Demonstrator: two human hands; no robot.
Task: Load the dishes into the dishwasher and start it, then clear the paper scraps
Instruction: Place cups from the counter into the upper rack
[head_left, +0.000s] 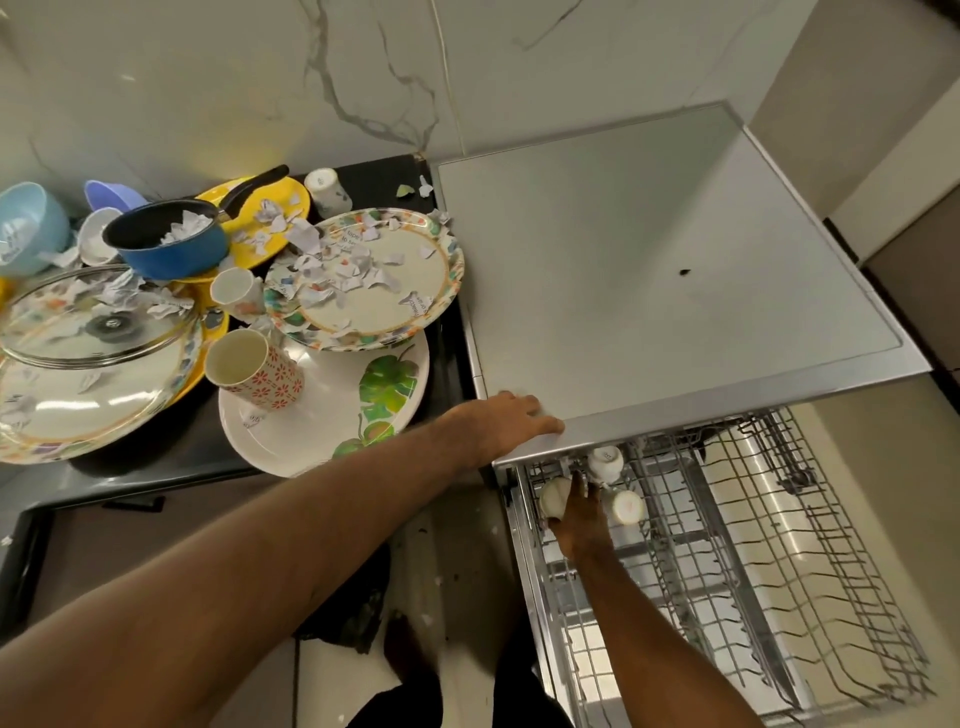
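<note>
The dishwasher's upper rack is pulled out under the grey dishwasher top. My right hand reaches into the rack's back left corner and holds a small white cup lying on its side. Two more small cups sit in the rack beside it. My left hand rests flat on the front left corner of the dishwasher top. On the dark counter lie dirty dishes: a leaf-print plate with a red-flowered cup, and a patterned plate covered in paper scraps.
Further left stand a blue saucepan with scraps inside, a yellow plate, a glass lid on a large plate, a light blue bowl and small cups. Scraps dot the floor.
</note>
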